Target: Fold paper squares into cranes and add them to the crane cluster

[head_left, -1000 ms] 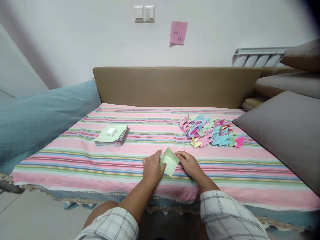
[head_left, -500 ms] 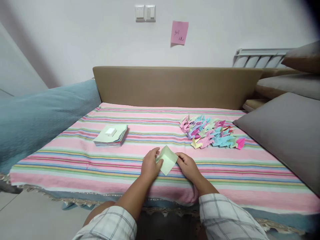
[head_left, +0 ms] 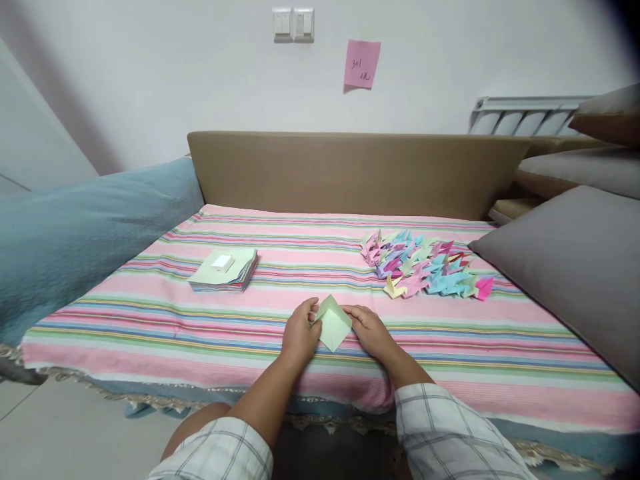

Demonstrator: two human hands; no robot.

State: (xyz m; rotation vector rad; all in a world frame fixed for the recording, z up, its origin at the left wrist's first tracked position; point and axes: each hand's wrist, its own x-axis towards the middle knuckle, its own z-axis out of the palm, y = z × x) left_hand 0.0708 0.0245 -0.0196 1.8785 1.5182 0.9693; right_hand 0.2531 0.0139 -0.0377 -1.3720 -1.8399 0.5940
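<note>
head camera | on wearer's head | faces forward, down | striped cloth (head_left: 125, 333) near | wall (head_left: 150, 67) beyond

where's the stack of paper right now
In the head view, the stack of paper lies on the striped cloth, left of and beyond the left hand, with a small white block on top.

White wall (head_left: 150, 80), brown backrest (head_left: 350, 173), pale floor (head_left: 95, 433).
</note>
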